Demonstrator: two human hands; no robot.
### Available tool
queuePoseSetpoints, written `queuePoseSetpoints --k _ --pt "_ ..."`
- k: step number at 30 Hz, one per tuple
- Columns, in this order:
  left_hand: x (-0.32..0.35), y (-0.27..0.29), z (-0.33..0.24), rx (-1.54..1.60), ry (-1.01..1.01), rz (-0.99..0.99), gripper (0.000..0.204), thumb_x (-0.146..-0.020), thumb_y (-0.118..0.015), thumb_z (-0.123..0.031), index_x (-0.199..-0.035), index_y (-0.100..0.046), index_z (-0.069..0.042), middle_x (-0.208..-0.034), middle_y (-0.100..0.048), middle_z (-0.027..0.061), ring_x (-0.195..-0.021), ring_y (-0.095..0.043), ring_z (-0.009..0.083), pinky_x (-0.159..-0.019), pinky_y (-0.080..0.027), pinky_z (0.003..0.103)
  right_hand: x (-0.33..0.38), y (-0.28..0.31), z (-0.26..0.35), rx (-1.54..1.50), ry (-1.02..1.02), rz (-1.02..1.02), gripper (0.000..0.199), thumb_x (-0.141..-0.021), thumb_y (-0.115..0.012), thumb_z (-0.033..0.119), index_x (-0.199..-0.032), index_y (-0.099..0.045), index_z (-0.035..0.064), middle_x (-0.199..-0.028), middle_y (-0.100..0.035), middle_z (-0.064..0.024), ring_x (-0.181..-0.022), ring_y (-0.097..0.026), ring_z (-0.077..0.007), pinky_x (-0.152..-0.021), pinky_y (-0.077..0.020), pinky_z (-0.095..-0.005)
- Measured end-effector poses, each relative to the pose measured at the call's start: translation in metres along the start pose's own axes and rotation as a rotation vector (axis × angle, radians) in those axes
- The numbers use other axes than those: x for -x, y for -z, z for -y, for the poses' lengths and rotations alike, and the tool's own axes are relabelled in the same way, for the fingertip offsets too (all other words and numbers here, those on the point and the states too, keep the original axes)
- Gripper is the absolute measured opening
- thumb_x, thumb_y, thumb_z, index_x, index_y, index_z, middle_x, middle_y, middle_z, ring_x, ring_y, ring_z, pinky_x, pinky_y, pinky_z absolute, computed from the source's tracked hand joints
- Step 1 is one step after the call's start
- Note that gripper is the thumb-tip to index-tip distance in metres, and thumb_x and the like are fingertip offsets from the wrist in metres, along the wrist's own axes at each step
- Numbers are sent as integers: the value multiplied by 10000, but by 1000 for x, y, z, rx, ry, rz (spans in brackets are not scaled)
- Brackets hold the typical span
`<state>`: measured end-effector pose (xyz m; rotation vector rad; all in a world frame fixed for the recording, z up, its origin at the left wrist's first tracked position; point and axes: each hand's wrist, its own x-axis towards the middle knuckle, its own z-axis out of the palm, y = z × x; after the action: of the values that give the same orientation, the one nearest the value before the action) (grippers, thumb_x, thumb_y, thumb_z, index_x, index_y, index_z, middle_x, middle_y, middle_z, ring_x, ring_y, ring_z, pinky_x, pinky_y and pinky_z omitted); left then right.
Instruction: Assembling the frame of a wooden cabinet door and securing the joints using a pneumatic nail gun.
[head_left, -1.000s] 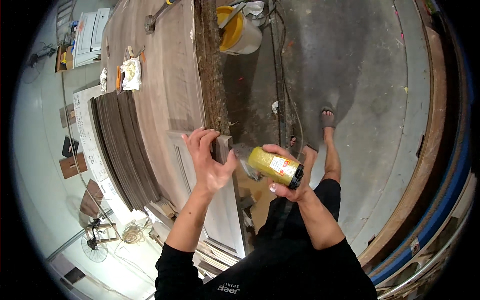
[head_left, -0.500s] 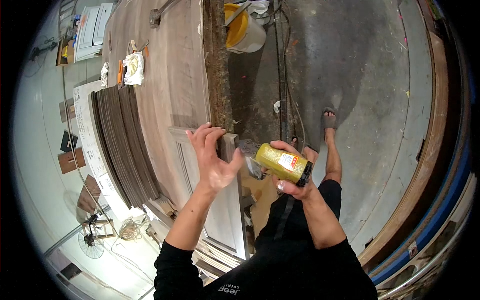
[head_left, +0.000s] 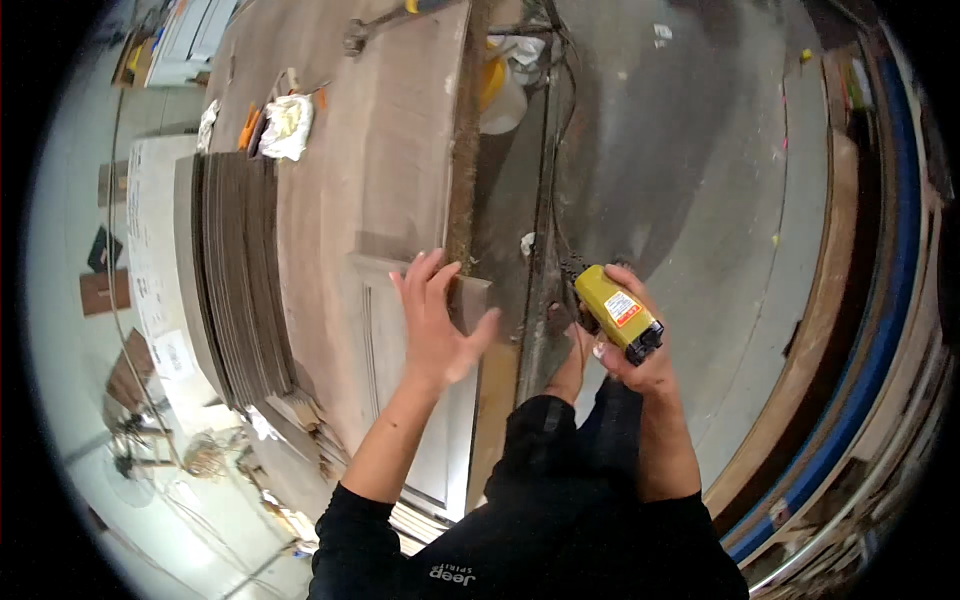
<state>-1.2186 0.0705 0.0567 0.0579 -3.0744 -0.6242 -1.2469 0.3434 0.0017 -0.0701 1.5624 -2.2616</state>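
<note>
My left hand is over the far corner of a grey-brown cabinet door with a recessed panel. Its fingers and thumb are spread, with nothing in them; whether the fingertips touch the door's edge I cannot tell. Off to the right, above the floor, my right hand is wrapped round a trim router with a yellow body and black end cap. The router is held at a slant, its black cap toward me, and its far end is blurred.
The door lies on a wide wooden bench. Stacked brown panels stand at its left, near a crumpled white cloth. A hammer lies farther off. Beyond the bench edge are a white bucket and a dark cable.
My right hand has carried the trim router to the right, away from the door. My left hand stays spread by the door's corner. The whole view has shifted, and my legs have moved.
</note>
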Motion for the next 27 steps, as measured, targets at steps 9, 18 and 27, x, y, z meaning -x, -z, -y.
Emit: queuePoseSetpoints --k 9,18,27 --pt "222 16 16 55 877 -338 574 -870 -695 -190 -1389 -495 -47 -1527 -330 261 -1413 -304 446 -1167 -225 571 -135 -94 130 819 359 409 805 -699 -761 65 -1446 -479 163 -1362 -589 -167 -1206 -599 -384 -993 -503 -407" --pt "419 -27 28 290 1610 -786 662 -877 -693 -262 -1429 -444 6 -1381 -476 276 -1226 -501 405 -1071 -390 481 -266 -226 52 1741 459 564 781 -790 -719 122 -1490 -380 198 -1438 -430 -178 -1207 -542 -427 -964 -495 -490" --pt "440 -22 32 -91 1797 -700 617 -893 -674 -301 -1397 -500 9 -1316 -535 251 -1046 -627 373 -910 -512 433 -149 -212 -14 1189 200 702 656 -869 -703 299 -1453 -474 106 -1281 -591 -193 -1205 -543 -386 -1013 -449 -458"
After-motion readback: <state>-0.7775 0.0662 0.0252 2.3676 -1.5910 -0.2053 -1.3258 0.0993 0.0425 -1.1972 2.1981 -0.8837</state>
